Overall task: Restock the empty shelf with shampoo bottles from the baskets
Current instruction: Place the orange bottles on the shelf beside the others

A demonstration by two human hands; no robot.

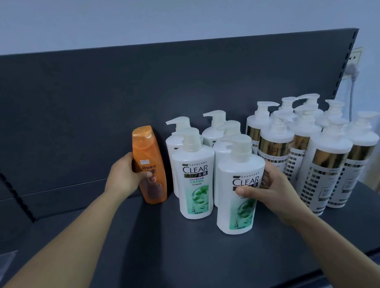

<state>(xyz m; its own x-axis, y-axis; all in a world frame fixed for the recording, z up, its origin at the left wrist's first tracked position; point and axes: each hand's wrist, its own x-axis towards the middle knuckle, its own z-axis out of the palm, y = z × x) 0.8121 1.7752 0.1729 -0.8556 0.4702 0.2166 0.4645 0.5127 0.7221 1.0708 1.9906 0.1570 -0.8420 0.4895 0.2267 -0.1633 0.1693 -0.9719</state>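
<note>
**Two bottles in hand at the shelf**

Head view: our left hand [125, 175], wrapped round the orange bottle [150, 164], covers part of its label. The rear Clear bottles [215, 128] are half hidden. Gold-banded bottles [328, 163] crowd the right. The orange bottle stands upright, cap up, on the dark shelf [151, 259]. Our right hand [268, 189] grasps the front Clear bottle [236, 186].

"Rejoice" orange bottle [150, 166]; "CLEAR" pump bottles [196, 184]

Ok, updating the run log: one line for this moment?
left hand grips orange bottle | right hand grips front Clear bottle | both on shelf
</note>
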